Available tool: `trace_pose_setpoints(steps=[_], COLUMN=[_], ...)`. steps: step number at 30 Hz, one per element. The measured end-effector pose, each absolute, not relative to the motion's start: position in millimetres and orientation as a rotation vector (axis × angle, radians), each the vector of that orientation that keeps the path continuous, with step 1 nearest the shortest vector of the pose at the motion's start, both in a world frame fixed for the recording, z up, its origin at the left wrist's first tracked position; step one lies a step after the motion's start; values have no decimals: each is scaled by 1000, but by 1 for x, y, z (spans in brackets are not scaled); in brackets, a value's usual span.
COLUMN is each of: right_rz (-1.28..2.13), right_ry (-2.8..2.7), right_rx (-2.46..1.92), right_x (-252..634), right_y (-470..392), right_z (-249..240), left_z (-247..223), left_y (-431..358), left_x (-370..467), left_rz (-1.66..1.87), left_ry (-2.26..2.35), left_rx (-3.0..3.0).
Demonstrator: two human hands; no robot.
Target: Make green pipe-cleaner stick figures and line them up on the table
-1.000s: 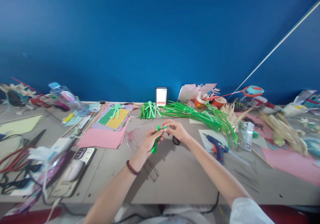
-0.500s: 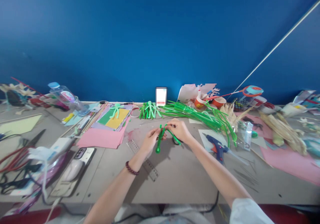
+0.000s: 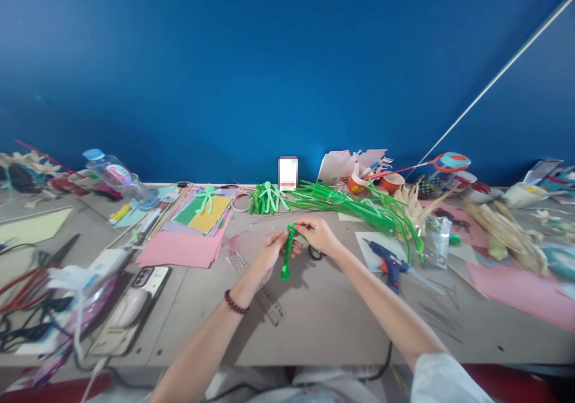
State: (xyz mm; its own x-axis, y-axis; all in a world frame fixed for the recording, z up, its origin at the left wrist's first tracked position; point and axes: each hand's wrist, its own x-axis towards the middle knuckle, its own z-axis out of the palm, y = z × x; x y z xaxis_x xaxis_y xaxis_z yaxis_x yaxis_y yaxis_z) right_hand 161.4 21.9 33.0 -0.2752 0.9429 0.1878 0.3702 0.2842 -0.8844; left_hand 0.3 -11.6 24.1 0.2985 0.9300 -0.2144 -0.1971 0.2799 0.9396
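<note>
A green pipe-cleaner figure with a round lower end hangs between my hands above the middle of the table. My left hand pinches it from the left, thumb on top near its upper part. My right hand has its fingertips closed on the figure's upper end, at a short green strand. Under my right hand lies a pair of scissors, of which a dark handle loop shows. A clear ruler rests on the table below my left forearm.
Finished-looking green figures and a bundle of green pipe cleaners lie along the wall. A blue glue gun is at the right. Pink paper, a phone and a mouse are at the left.
The green strand that arched out to the right below my right hand no longer shows there. My right hand has shifted slightly left, closer to the figure. The scissors' handle is more exposed.
</note>
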Motion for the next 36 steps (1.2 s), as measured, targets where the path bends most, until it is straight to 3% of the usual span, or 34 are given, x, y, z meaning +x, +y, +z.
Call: trace_pose_setpoints(steps=[11,25,36], right_rz=[1191,948,1335], right_ry=[-1571,-1771,-1569], right_rx=[-1106,-1236,-1227], right_x=[166,164,173], right_y=[29,22,29], right_z=[30,39,38], left_z=[34,19,7], left_y=[-13,-13,-9], left_x=[-4,-2,-4], left_rz=[831,760,756], left_ry=[764,877,846], left_rx=[1006,1013,981])
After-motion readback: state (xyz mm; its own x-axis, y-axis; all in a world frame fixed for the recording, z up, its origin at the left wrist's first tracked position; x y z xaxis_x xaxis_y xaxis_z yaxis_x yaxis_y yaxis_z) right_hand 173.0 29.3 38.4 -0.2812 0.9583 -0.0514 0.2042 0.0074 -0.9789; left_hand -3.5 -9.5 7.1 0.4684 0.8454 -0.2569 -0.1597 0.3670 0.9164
